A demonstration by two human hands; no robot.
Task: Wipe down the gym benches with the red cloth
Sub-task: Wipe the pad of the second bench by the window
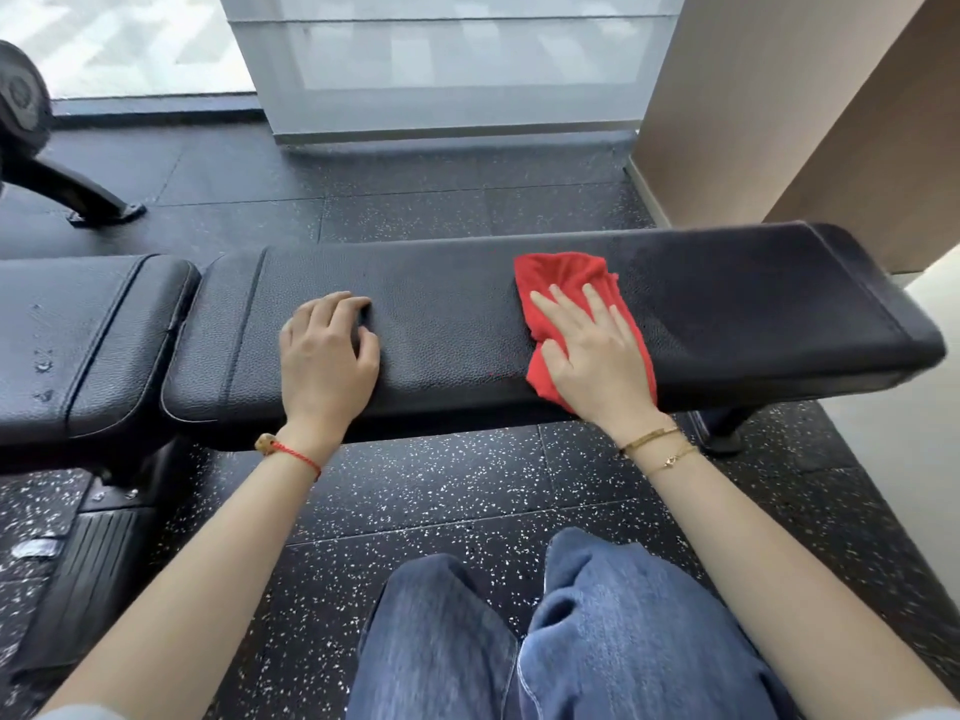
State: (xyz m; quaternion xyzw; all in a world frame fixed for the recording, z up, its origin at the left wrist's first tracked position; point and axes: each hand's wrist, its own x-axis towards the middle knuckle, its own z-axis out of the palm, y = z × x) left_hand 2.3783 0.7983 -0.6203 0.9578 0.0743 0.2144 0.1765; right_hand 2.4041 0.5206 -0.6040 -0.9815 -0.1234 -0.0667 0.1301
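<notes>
A long black padded gym bench (457, 314) runs across the view, with a shorter seat pad (78, 335) joined at its left end. The red cloth (563, 280) lies crumpled on the right half of the long pad. My right hand (592, 356) presses flat on the cloth with straight, spread fingers. My left hand (327, 350) rests on the bare pad left of centre, its fingers curled under and holding nothing. A few water drops sit on the seat pad.
Speckled black rubber floor (415, 491) lies around the bench. A black machine leg (78, 194) stands at the far left. A beige wall corner (779, 122) rises behind the bench's right end. My knees in blue jeans (571, 641) are just before the bench.
</notes>
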